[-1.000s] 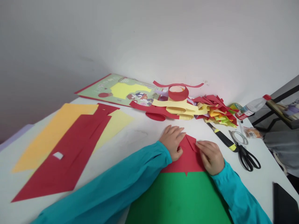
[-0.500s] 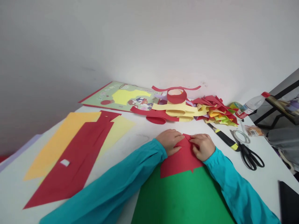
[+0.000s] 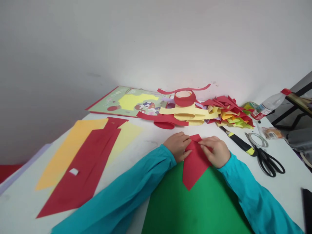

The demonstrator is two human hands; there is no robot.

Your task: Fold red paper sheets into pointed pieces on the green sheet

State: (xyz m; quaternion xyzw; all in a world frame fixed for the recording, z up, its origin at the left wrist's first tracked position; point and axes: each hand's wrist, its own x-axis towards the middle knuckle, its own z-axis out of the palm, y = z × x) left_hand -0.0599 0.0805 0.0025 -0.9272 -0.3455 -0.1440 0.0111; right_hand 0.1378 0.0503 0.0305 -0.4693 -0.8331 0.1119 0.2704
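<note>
A piece of red paper (image 3: 196, 165) lies over a green sheet (image 3: 195, 208) in front of me, its lower end coming to a point. My left hand (image 3: 177, 147) grips the paper's left edge between thumb and fingers. At its upper right, my right hand (image 3: 215, 150) pinches the paper, fingertips close to a crease near the top. The palm sides of both hands are hidden. Beyond the right hand lie a black and yellow utility knife (image 3: 240, 142) and black-handled scissors (image 3: 269, 162).
Cut red paper (image 3: 85, 165) and orange paper (image 3: 70, 146) spread on the left. A picture board (image 3: 104, 103), curled paper strips (image 3: 184, 99) and a heap of coloured paper pieces (image 3: 231, 112) line the wall. A bottle (image 3: 270, 104) and a tape roll (image 3: 258, 139) are at right.
The red paper has turned between my hands, so its lower end now points toward me instead of showing a wide straight edge. The view has shifted slightly left.
</note>
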